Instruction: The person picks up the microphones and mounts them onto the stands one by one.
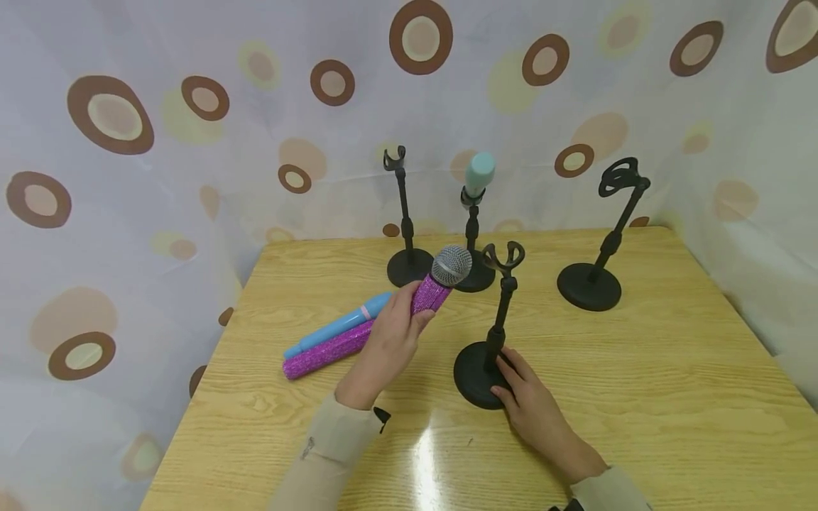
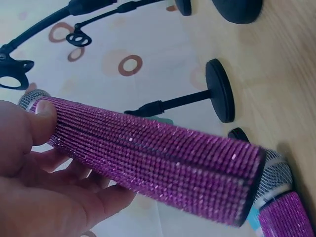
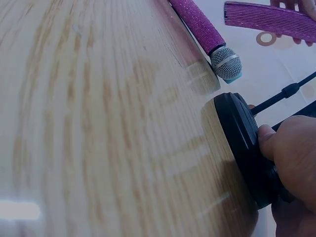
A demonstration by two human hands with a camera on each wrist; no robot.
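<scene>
My left hand (image 1: 386, 344) grips a purple glittery microphone (image 2: 148, 153) by its handle, near the silver mesh head. The microphone is raised above the table, tilted with its head up toward the nearest black microphone stand (image 1: 501, 312). That stand is upright, and its forked clip at the top holds nothing. Low on it, my right hand (image 1: 537, 415) holds the round base (image 3: 242, 148), thumb on the upper face; some fingers are hidden. Under my left hand lie a second purple microphone (image 1: 329, 351) and a blue one (image 1: 339, 328), side by side.
Behind stand more microphone stands: one at left (image 1: 405, 213) with a bare clip, one at right (image 1: 616, 231) with a bare clip, and a middle one holding a mint-green microphone (image 1: 479, 174). A patterned curtain (image 1: 358, 142) hangs along the wooden table's (image 1: 671, 397) back edge.
</scene>
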